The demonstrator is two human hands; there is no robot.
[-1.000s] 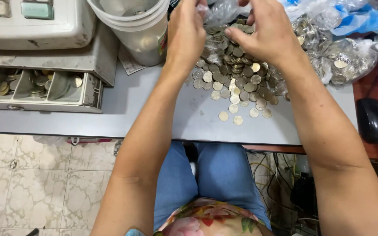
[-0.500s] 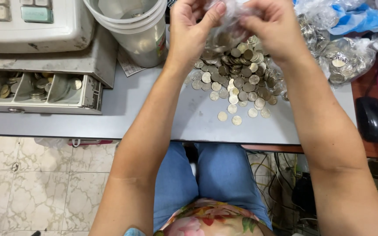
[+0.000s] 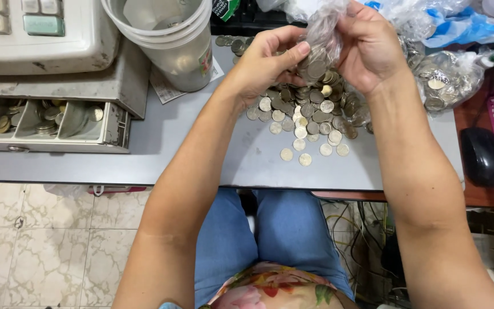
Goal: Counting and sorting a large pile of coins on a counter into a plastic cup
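Raised hands (image 3: 315,54) now pinch coin bag (image 3: 322,34).

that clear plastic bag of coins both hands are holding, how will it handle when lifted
The clear bag looks thin and crumpled, so probably floppy, sagging around its load. Coins show through it, so likely heavy for its size. Left hand and right hand both pinch it; the film might slip or tear.

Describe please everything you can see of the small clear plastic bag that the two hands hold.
The clear plastic bag is thin, crinkled film, held above the coin pile on the grey counter. The left hand pinches its lower part, the right hand grips its side. Coins show through at its bottom, just over the pile. Its mouth cannot be made out.
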